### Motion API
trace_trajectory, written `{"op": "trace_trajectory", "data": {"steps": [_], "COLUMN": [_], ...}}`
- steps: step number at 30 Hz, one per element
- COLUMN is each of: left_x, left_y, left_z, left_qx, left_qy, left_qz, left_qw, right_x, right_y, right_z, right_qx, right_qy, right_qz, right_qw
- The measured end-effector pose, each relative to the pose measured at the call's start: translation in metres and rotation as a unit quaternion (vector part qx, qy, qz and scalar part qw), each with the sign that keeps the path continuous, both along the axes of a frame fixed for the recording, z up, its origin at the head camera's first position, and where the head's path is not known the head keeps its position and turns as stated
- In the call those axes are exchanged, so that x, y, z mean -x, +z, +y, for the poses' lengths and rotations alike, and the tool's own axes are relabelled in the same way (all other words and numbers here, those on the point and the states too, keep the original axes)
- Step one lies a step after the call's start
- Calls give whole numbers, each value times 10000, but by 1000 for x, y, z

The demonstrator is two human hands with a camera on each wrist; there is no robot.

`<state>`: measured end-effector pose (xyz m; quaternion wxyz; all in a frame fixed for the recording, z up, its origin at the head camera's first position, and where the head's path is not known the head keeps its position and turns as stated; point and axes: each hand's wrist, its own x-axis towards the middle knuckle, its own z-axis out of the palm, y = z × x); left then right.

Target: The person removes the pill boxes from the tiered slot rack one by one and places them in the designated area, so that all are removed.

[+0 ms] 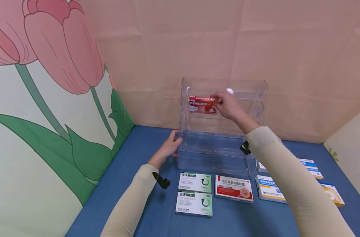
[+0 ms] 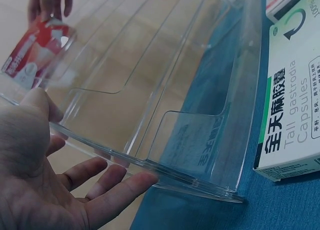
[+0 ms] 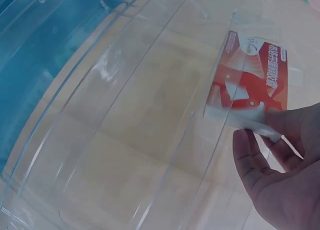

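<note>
A clear plastic tiered rack (image 1: pixel 210 143) stands on the blue cloth. At its upper tier my right hand (image 1: pixel 228 105) pinches one end of a red and white medicine box (image 1: pixel 202 107). The right wrist view has the thumb and fingers of that hand (image 3: pixel 285 165) at the lower edge of the box (image 3: pixel 250 75), which is seen partly through clear plastic. My left hand (image 1: pixel 169 146) is at the rack's left side. Seen from the left wrist, its fairly straight fingers (image 2: pixel 120 187) lie along the side panel, with the thumb at the edge.
Two green and white capsule boxes (image 1: pixel 194 203) lie in front of the rack, beside a red and white box (image 1: pixel 234 188). Farther right are blue and white boxes (image 1: pixel 270 188) and a yellow and blue box (image 1: pixel 332 194), partly behind my right sleeve. A peach cloth backdrop (image 1: pixel 197 39) hangs behind.
</note>
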<state>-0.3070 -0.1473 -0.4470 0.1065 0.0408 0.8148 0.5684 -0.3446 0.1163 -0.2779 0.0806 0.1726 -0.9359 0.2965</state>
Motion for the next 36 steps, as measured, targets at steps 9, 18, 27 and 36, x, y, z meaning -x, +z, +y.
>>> {"op": "trace_trajectory", "data": {"steps": [9,18,27,36], "left_x": [0,0,-2,-3], "left_y": [4,6,4,3], "left_z": [-4,-6,-8,-7], "left_qx": [4,58,110,55], "left_qy": [25,19,-14,-87], "left_qz": [-71,-23,-50,9], "left_qw": [10000,10000,9999,9999], "right_x": [-9,-28,-48,-64], "right_y": [12,25,24,17], "right_z": [9,20,34,47], "right_qx": [319,680,759,1012], "right_qy": [-219,-166,-201,20], "right_qz": [232,376,31,-183], "right_qw": [9990,9968,9969,9947]}}
